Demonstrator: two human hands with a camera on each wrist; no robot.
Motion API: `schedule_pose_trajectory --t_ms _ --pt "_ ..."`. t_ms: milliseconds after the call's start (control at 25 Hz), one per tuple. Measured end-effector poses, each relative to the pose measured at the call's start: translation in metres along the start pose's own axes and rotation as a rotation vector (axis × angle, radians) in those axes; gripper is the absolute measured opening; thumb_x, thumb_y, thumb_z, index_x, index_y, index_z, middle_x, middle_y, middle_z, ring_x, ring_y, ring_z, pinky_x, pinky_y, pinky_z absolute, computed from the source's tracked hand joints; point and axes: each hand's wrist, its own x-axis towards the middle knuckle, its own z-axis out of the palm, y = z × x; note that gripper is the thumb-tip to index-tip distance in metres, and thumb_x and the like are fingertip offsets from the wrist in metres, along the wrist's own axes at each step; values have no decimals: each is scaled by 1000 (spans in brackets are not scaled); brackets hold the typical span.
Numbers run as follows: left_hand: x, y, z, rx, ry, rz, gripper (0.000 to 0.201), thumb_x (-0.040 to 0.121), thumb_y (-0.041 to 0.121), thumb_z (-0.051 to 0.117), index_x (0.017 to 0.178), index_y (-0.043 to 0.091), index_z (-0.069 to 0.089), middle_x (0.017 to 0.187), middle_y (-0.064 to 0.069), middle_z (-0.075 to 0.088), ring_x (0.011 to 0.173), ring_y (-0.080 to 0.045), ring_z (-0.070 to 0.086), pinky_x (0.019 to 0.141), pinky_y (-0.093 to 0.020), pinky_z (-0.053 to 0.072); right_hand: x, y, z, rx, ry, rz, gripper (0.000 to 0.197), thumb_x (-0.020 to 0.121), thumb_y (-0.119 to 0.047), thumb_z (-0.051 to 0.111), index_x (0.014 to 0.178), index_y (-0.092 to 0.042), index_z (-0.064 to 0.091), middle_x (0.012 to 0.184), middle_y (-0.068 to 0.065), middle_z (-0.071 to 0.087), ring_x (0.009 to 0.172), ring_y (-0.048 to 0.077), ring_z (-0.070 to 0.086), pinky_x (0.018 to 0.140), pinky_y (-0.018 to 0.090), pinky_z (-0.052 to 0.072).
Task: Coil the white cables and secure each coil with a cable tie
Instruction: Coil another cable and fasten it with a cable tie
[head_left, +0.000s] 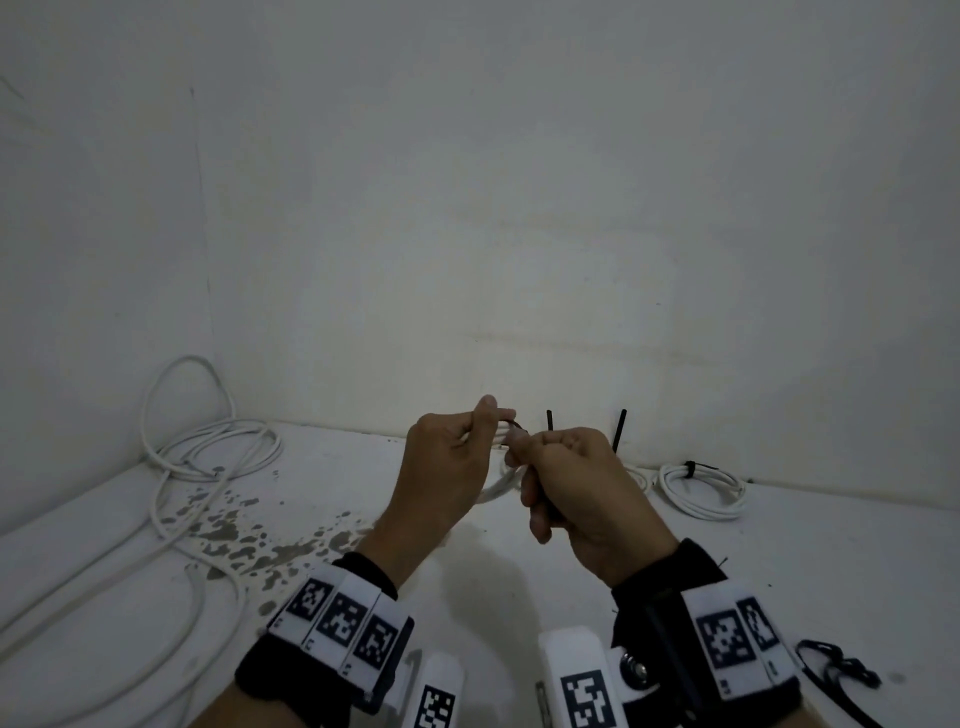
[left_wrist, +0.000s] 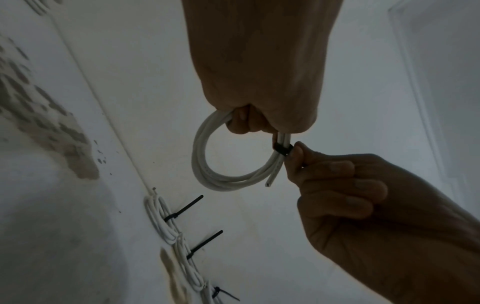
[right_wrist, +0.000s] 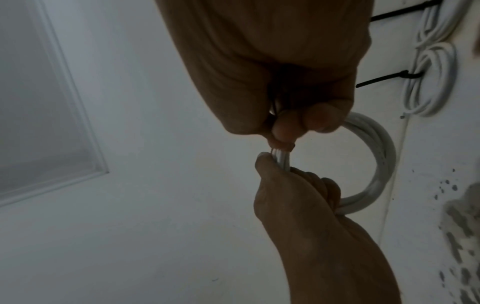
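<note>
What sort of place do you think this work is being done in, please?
Probably a bare indoor corner set aside for cable bundling: plain white walls, a stained white surface, loose white cable and tied coils against the wall.

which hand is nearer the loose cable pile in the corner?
Left. The left hand holds a small coil, on the side toward the loose cable pile; the right hand is farther away, beyond it.

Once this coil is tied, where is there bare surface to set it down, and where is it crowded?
Bare surface lies right of the tied coil along the wall, and in front of it, beyond the spare black ties. The left corner is crowded with loose white cable over stains. The left hand grips the coil; the right hand pinches its black tie.
</note>
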Motion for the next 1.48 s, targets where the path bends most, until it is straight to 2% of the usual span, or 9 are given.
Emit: schedule_pose_trajectory --t_ms 120,400,600,760,960,1080,1200,1320,1480 --pt "-7 1 1 59 72 179 40 102 33 48 92 10 79 90 6 76 78 5 70 73 -12 54 1 0 1 92 20 49 32 101 -21 56 82 4 64 43 4 50 29 16 39 35 21 36" --pt "-6 -2 -4 95 62 331 43 101 34 45 97 5 77 91 1 77 77 -4 73 67 -25 60 3 1 -9 193 -134 151 29 102 -25 54 83 -5 64 56 4 57 43 18 54 41 25 44" --pt "-3 -2 -9 105 18 393 37 100 31 49 98 8 78 90 3 77 73 -3 73 63 -27 59 9 0 -30 394 -382 353 23 96 -21 51 76 -12 60 58 -3 40 41 10 30 39 21 19" --pt "-3 3 -11 -35 19 162 40 99 35 48 94 9 79 94 8 76 80 2 71 72 -15 54 9 0 -20 580 -391 341 26 93 -16 44 71 -12 56 52 -7 21 35 6 18 36 20 11" --pt "-3 13 -14 -109 -33 -1 41 96 42 44 91 20 79 89 11 77 82 -4 73 77 -23 56 4 -7 -9 606 -181 317 35 101 -13 46 68 -11 54 46 -8 20 31 4 16 30 16 12" --pt "-6 16 -13 -87 -58 -9 41 98 39 45 95 17 79 80 14 76 66 3 68 66 -17 53 3 -6 0 622 -34 290 35 100 -13 51 66 -10 50 40 -8 20 28 5 15 28 16 13" --pt "-8 22 -11 -71 -70 -9 38 102 29 45 99 11 78 55 21 64 44 7 52 52 -5 36 6 -1 5 628 38 261 35 100 -15 52 65 -10 48 37 -7 20 28 6 15 30 16 13" --pt "-7 23 -10 -88 -77 -91 38 103 32 42 98 19 77 42 18 52 40 3 45 49 -7 33 6 -1 -1 570 -29 258 37 99 -37 57 72 -13 55 43 -5 25 31 8 20 34 17 14" --pt "1 14 -15 -208 -22 -397 47 100 46 44 72 18 70 46 0 39 42 -11 31 44 -21 27 11 1 -24 272 -43 248 69 89 -75 42 94 -10 67 70 8 63 53 23 58 44 23 37"
